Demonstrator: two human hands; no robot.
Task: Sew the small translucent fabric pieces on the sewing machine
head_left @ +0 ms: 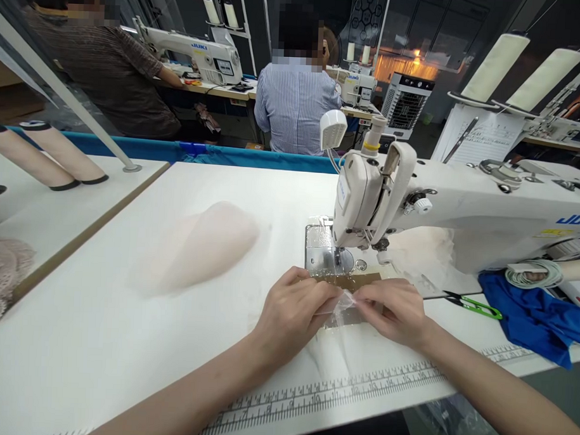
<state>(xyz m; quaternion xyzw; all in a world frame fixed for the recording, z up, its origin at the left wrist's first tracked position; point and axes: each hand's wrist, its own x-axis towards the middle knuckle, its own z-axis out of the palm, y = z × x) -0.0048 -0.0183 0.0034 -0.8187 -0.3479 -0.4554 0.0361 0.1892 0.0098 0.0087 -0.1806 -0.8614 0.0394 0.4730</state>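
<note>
In front of the needle of a white sewing machine (362,194), my two hands pinch a thin, sheer white fabric (347,301). My left hand (293,313) grips it from the left with curled fingers. From the other side, my right hand (394,310) holds the same fabric between thumb and fingertips. Below the hands the fabric hangs toward the table edge, too sheer to trace fully. A brown strip (364,282) lies under the fingers, just before the metal needle plate (320,250). The presser foot (337,257) is behind the hands, apart from them.
A sheer pale pink fabric piece (217,247) lies left on the white table. At right are green-handled thread snips (480,306), a blue cloth (534,315) and thread cones (497,66). A printed ruler (317,396) runs along the front edge. Two people (298,103) sit beyond the table.
</note>
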